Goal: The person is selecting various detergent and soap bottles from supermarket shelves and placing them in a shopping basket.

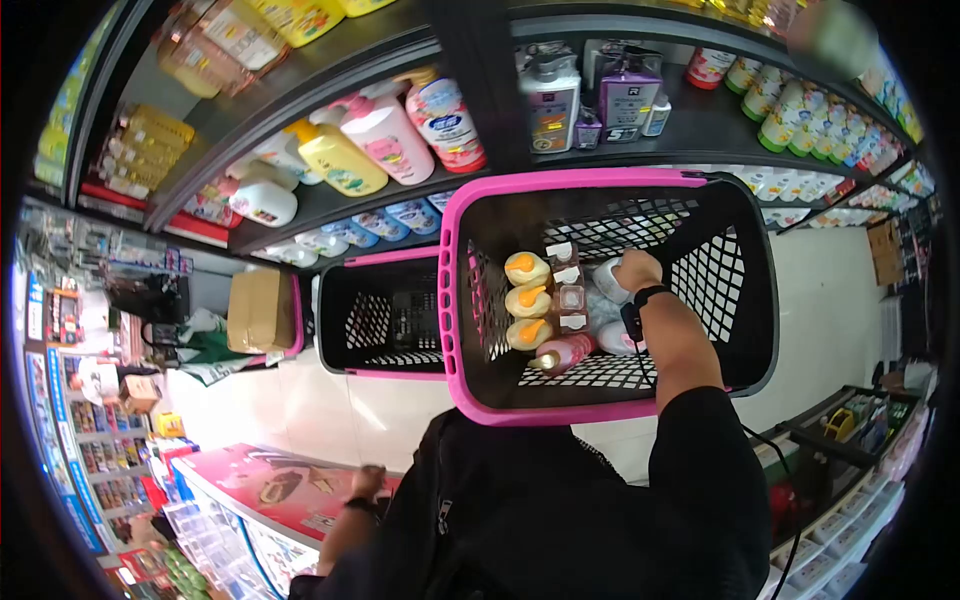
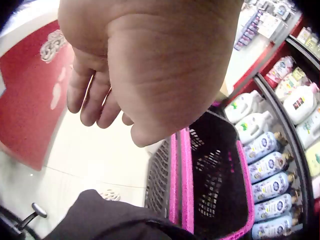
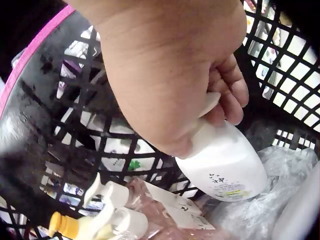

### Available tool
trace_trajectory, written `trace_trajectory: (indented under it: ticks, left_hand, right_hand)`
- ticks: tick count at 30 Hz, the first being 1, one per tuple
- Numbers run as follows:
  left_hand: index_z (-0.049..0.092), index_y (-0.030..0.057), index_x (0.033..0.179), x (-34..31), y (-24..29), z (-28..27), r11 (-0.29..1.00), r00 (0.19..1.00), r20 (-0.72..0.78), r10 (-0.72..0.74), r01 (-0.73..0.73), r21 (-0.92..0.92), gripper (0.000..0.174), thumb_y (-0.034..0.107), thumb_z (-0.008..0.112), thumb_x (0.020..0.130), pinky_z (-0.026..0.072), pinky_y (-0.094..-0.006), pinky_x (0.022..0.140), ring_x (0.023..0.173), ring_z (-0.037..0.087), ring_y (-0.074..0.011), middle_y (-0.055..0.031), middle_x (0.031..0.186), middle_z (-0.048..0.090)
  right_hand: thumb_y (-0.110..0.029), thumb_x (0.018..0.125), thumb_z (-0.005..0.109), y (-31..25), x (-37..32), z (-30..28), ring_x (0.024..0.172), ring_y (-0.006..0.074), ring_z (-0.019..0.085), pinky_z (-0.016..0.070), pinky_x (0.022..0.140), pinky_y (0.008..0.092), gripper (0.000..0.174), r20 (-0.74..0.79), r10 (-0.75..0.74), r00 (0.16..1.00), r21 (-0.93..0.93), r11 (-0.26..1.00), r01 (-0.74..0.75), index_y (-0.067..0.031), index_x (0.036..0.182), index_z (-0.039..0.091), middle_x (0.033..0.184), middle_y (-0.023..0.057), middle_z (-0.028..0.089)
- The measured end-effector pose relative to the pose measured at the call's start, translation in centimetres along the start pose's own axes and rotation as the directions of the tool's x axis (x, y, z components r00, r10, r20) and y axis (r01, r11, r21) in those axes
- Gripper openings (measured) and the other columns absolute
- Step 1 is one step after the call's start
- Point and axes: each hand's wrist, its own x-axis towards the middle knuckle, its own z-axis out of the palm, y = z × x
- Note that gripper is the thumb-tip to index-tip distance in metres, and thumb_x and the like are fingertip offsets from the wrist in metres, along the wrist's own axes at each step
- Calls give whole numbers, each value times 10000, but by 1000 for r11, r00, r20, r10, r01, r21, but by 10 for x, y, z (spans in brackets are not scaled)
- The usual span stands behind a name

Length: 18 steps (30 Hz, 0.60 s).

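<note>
Down inside a black shopping basket with a pink rim (image 1: 455,230), my right hand (image 1: 637,270) grips a white bottle (image 3: 222,162) around its neck. The bottle leans, with small print on its front, and its top is partly hidden by my fingers. Crumpled clear plastic (image 3: 280,172) lies under and beside it. In the head view, orange-topped bottles (image 1: 527,300) line up next to clear pinkish pump bottles (image 1: 571,298). A pink bottle (image 1: 567,352) lies tilted near them. My left hand (image 1: 368,482) hangs at my side with relaxed fingers, holding nothing.
A second black basket (image 1: 385,315) stands to the left, beyond it a cardboard box (image 1: 255,310). Shelves of pump bottles (image 1: 387,140) run along the front. A red-topped counter (image 1: 280,485) is at lower left. A cable (image 1: 780,460) trails at right.
</note>
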Motion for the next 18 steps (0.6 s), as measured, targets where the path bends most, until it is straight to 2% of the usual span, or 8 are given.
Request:
trace_trajectory:
  ticks: [1, 3, 4, 6, 8, 11, 15, 18]
  left_hand:
    - [718, 41, 902, 30, 2, -3, 970, 979, -17, 202, -198, 143, 357, 391, 644, 894, 545, -446, 727, 758, 683, -302, -164, 815, 707]
    - [694, 3, 1052, 88, 8, -11, 729, 812, -50, 581, -492, 475, 426, 398, 608, 919, 530, -511, 883, 1005, 667, -416, -262, 1050, 700]
    - [677, -13, 1080, 67, 78, -47, 941, 923, -194, 332, -310, 136, 448, 400, 597, 924, 506, -520, 933, 1059, 640, -433, -263, 1135, 674]
    - [644, 8, 1160, 57, 174, -102, 906, 862, -282, 421, -412, 95, 404, 332, 626, 918, 509, -504, 922, 1052, 644, -423, -236, 1073, 692]
    - [659, 4, 1067, 38, 263, -152, 671, 603, -462, 650, -741, -22, 225, 165, 647, 910, 531, -449, 848, 986, 660, -394, -214, 1020, 692]
    - [663, 6, 1090, 21, 355, -202, 409, 374, -551, 746, -910, -64, 237, 161, 662, 911, 534, -428, 780, 890, 668, -377, -186, 971, 690]
    - [643, 1, 1164, 9, 418, -244, 111, 182, -444, 877, -977, -183, 298, 134, 706, 905, 561, -355, 798, 881, 694, -255, -152, 995, 690]
    - [523, 38, 1357, 6, 426, -272, 16, 126, -265, 956, -924, -381, 586, 155, 789, 848, 567, -335, 811, 934, 653, -197, -127, 1095, 655]
  right_hand:
    - [-337, 823, 626, -3, -5, -11, 994, 375, 694, 555, 866, 478, 374, 13, -27, 1000, -30, 999, 27, -22, 1009, 707, 1030, 212, 723]
    - [-334, 824, 620, -11, -12, -37, 976, 375, 696, 555, 856, 474, 370, 31, -71, 997, -94, 993, 74, -23, 1004, 709, 1003, 216, 723]
    - [-367, 816, 647, -12, -20, -48, 935, 384, 695, 554, 826, 482, 378, -31, -151, 988, -95, 985, 147, -29, 976, 701, 949, 216, 721]
    - [-373, 805, 645, -33, -50, -95, 904, 389, 699, 555, 812, 489, 381, -65, -201, 978, -119, 974, 192, -26, 955, 692, 928, 218, 720]
    - [-396, 805, 673, -59, -84, -141, 847, 405, 693, 550, 770, 508, 379, -153, -270, 951, -131, 959, 251, -27, 886, 655, 887, 226, 710]
    - [-386, 805, 705, -99, -130, -202, 813, 414, 688, 542, 732, 514, 370, -301, -308, 903, -152, 950, 273, -27, 864, 640, 847, 227, 701]
    - [-332, 793, 763, -182, -204, -280, 741, 436, 661, 510, 659, 514, 345, -487, -259, 834, -72, 964, 257, -20, 849, 627, 763, 230, 666]
    - [-280, 788, 769, -265, -249, -327, 724, 427, 659, 501, 629, 480, 303, -521, -266, 811, -91, 962, 257, -15, 837, 630, 735, 221, 653]
